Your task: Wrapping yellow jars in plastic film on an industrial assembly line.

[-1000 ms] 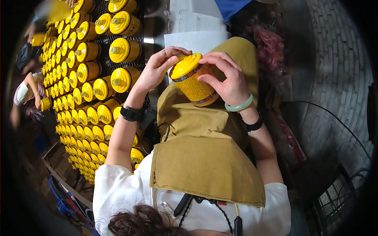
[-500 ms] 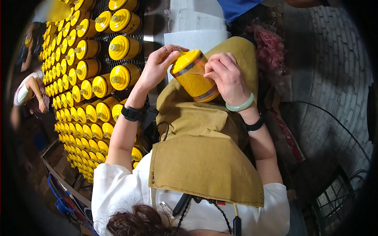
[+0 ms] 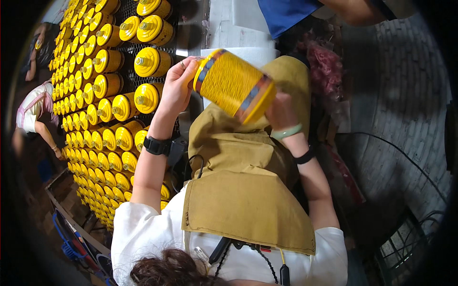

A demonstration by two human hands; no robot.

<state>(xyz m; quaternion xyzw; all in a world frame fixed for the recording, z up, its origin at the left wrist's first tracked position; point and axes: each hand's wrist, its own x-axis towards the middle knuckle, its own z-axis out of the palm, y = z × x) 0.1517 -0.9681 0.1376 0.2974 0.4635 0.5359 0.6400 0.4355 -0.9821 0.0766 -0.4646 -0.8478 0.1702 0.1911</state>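
A yellow cylinder (image 3: pixel 234 86), with a textured side and a dark patterned band near each end, is tilted in the air above my lap. My left hand (image 3: pixel 179 86) grips it at its left end, thumb on the near side and fingers partly hidden behind. My right hand (image 3: pixel 282 112) is beside the cylinder's lower right end. Motion smears its fingers, and the cylinder partly covers them, so I cannot tell whether they touch it. Under the cylinder lies my tan apron (image 3: pixel 238 148).
Rows of similar yellow cylinders with threaded necks (image 3: pixel 148 97) stand on a dark mesh rack (image 3: pixel 179 47) at left. A co-worker's arm (image 3: pixel 47 138) reaches toward them. Another person's arm (image 3: pixel 353 9) and blue cloth (image 3: pixel 288 14) show at top. Pink fluffy material (image 3: pixel 324 66) lies at right.
The cylinder has turned so its lower end swings up and to the right. My right hand has moved down from its side. The co-worker at left has reached lower, toward the rack.
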